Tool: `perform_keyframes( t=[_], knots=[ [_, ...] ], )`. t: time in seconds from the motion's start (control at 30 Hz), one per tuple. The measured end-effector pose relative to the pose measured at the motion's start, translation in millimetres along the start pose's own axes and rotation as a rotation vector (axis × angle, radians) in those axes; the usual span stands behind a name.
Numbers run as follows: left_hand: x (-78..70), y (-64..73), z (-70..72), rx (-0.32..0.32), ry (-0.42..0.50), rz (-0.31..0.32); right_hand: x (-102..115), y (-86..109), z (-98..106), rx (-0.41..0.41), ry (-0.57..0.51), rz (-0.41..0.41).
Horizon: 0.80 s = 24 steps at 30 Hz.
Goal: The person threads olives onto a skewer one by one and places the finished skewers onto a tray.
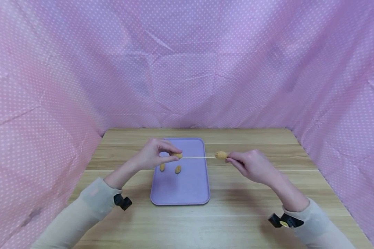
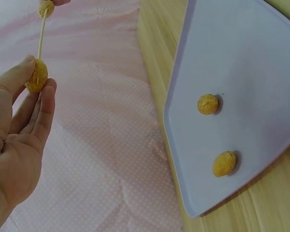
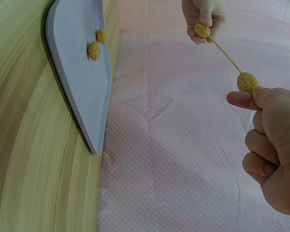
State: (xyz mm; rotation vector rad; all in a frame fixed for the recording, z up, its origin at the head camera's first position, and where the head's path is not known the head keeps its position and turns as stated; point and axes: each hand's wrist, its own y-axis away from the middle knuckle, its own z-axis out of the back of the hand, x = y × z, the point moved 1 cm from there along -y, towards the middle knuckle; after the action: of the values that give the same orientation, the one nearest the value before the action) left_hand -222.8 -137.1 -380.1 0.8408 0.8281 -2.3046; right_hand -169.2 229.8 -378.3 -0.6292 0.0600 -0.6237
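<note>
A thin wooden skewer [image 1: 199, 157] runs level between both hands above the table. My left hand [image 1: 154, 154] pinches a golden-brown, wrinkled fried ball [image 2: 37, 76] between thumb and fingers, at the skewer's left end. On the right, another fried ball [image 1: 221, 155] sits on the skewer, right against the fingertips of my right hand [image 1: 255, 166]. That hand pinches the skewer's end behind the ball; the fingers hide the end itself. Two more balls lie apart on the purple tray [image 1: 190, 186]: one ball [image 1: 178, 169] near its middle, one ball [image 1: 162, 167] by its left edge.
The tray lies lengthwise on a wooden table [image 1: 252, 207], left of its middle. Pink dotted cloth [image 1: 187, 69] hangs behind the table and on both sides. Each wrist carries a small black camera, one of them the left wrist camera [image 1: 123, 201].
</note>
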Motion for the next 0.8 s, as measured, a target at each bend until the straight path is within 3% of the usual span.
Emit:
perform_keyframes(
  t=[0.4, 0.8],
  knots=[
    [-8.9, -6.1, -4.2, 0.009, -0.043, -0.076, 1.7, -6.3, -8.3, -0.049, 0.049, 0.068],
    [-15.6, -13.2, -10.9, 0.031, -0.091, -0.075, 4.0, -8.5, -12.5, -0.023, 0.029, 0.062]
  ],
)
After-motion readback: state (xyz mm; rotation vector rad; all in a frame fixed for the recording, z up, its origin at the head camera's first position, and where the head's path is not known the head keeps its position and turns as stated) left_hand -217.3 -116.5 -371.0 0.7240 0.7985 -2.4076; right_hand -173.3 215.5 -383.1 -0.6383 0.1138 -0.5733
